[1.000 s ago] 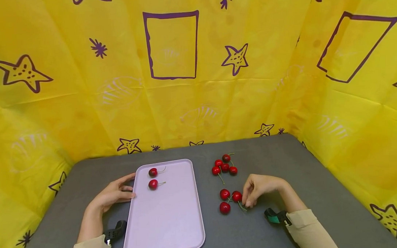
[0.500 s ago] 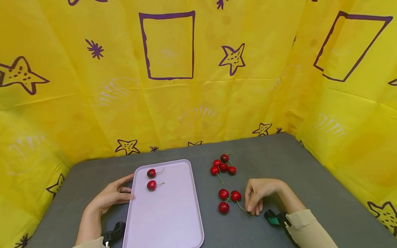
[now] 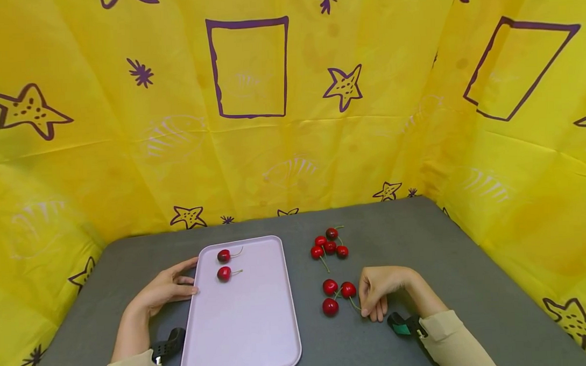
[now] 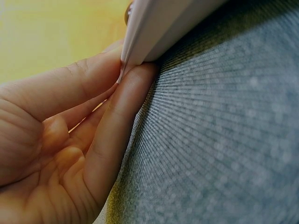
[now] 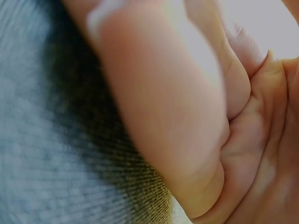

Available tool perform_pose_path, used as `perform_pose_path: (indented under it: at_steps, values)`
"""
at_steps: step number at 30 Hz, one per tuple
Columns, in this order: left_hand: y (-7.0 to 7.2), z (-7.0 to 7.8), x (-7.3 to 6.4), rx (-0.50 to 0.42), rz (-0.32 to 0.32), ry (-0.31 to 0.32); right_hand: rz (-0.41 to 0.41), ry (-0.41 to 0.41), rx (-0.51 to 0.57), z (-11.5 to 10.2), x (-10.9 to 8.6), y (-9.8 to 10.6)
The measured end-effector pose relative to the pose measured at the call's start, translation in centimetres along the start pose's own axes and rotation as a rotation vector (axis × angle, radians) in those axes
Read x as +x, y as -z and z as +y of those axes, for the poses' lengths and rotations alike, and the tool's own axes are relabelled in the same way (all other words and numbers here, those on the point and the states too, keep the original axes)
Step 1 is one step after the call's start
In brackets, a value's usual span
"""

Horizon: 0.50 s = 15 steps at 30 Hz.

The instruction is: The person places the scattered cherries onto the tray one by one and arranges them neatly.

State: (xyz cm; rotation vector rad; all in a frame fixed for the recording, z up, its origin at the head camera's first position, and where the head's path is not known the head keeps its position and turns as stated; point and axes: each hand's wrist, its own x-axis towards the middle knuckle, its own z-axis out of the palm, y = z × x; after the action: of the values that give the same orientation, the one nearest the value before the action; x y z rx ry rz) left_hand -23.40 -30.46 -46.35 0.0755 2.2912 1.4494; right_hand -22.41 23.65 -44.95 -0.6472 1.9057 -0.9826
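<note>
My left hand [image 3: 163, 289] holds the left edge of a pale lilac tray [image 3: 245, 330]. In the left wrist view the tray's rim [image 4: 145, 35] is pinched between thumb and finger. Two stemmed cherries, one dark [image 3: 223, 255] and one brighter red [image 3: 223, 274], lie near the tray's far left corner. Right of the tray, my right hand [image 3: 381, 290] pinches the stem end of a cherry [image 3: 348, 290], which rests on the table. Beside that cherry lie two more, an upper one [image 3: 330, 286] and a lower one [image 3: 330, 307]. Curled fingers [image 5: 163, 93] fill the right wrist view, hiding the stem.
Farther back on the grey table [image 3: 396, 233] is a cluster of several cherries [image 3: 330, 247], their stems pointing different ways. A yellow patterned cloth [image 3: 316, 166] hangs behind and along both sides of the table.
My right hand has drawn slightly back toward me, its fingertips shifting from near the cherry to the end of its stem. The left hand keeps its hold on the tray.
</note>
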Motion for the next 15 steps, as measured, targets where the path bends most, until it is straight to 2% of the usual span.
perform_pose_path:
  at_steps: [15]
  values:
    - [-0.02,0.07,-0.02,-0.013,-0.011,-0.007,0.049,0.003,-0.049,-0.15,0.04,-0.25]
